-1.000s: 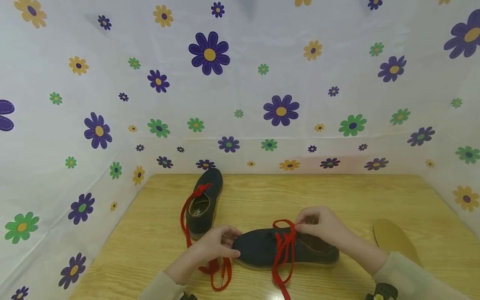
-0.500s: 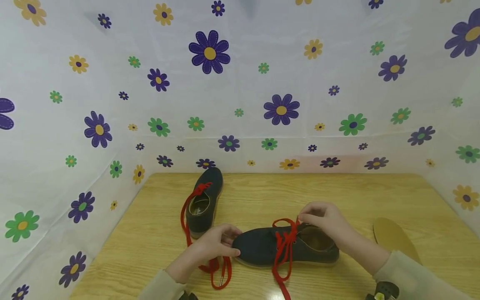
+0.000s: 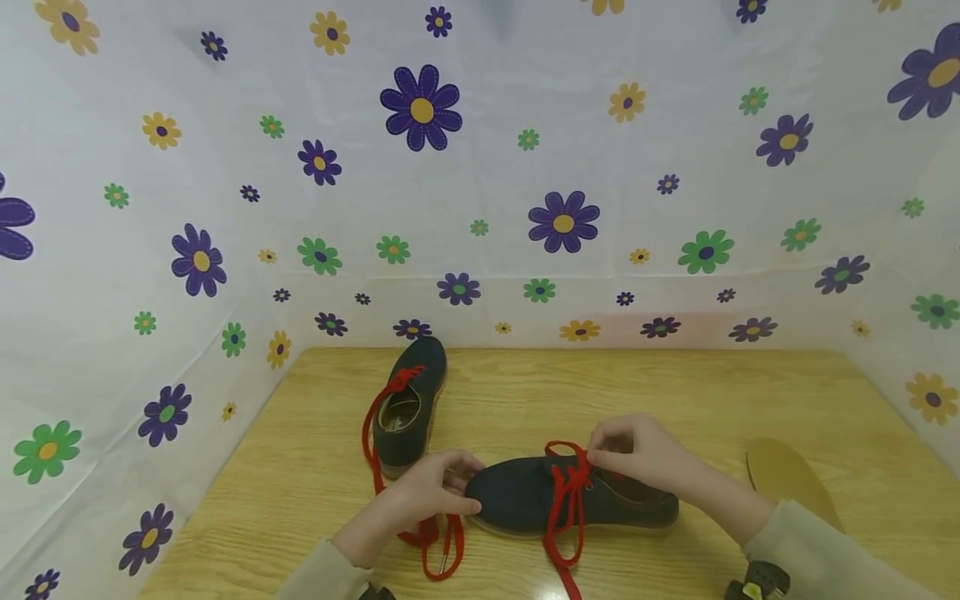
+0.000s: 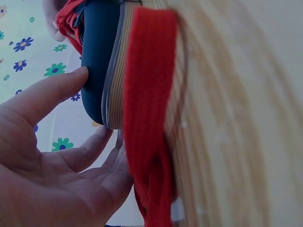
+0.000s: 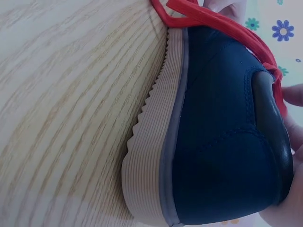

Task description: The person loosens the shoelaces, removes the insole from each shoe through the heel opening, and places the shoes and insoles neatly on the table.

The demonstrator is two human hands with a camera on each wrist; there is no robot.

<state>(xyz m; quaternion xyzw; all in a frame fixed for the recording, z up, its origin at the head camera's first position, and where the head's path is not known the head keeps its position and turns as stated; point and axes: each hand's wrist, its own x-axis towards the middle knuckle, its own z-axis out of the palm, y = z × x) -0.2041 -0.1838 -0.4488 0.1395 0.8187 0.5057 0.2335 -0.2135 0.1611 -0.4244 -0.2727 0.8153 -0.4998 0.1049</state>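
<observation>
A dark navy shoe (image 3: 517, 496) lies on the table with its toe to the left and its opening to the right. My left hand (image 3: 431, 487) holds the toe, thumb (image 4: 71, 85) on one side and fingers curved round the other. Over the shoe's opening, my right hand (image 3: 637, 450) pinches the red shoelace (image 3: 573, 479) beside a small loop at the top of the lacing. Part of the opening is hidden behind that hand. The lace's other length trails down the near side of the shoe, seen also as red lace (image 5: 227, 23) in the right wrist view.
A second navy shoe (image 3: 426, 367) stands behind my left hand, toe away from me. Its red lace (image 3: 367, 433) runs down to the table near my left wrist. At the right lies a tan insole (image 3: 787, 475). A flowered sheet (image 3: 495, 175) surrounds the wooden table (image 3: 600, 375).
My right hand rose slightly to the right with the lace half a second ago, and is now back lower and further left. The left hand and both shoes stay put.
</observation>
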